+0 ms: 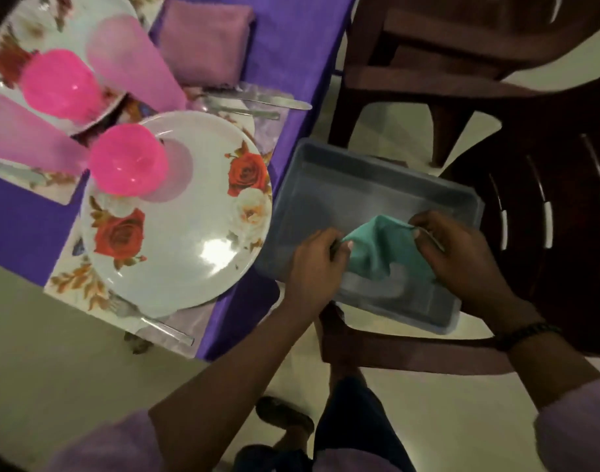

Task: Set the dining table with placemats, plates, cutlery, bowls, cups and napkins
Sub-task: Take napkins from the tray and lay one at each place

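A teal napkin (383, 247) hangs over the grey tray (343, 185), stretched between both hands. My left hand (317, 260) pinches its left edge and my right hand (462, 253) pinches its right edge. Left of the tray, a rose-patterned plate (196, 240) lies on a floral placemat (70, 284) with a pink bowl (128, 161) upside down on it. A fork (152, 321) rests at the plate's near edge. A knife (261, 100) and a purple folded napkin (206, 42) lie farther back. Two pale purple cups (132, 59) lie tilted near a second pink bowl (58, 83).
The table carries a purple cloth (292, 46). The tray rests on a dark brown plastic chair (411, 356) beside the table; another chair (462, 39) stands behind it. My feet show on the pale floor (70, 362) below.
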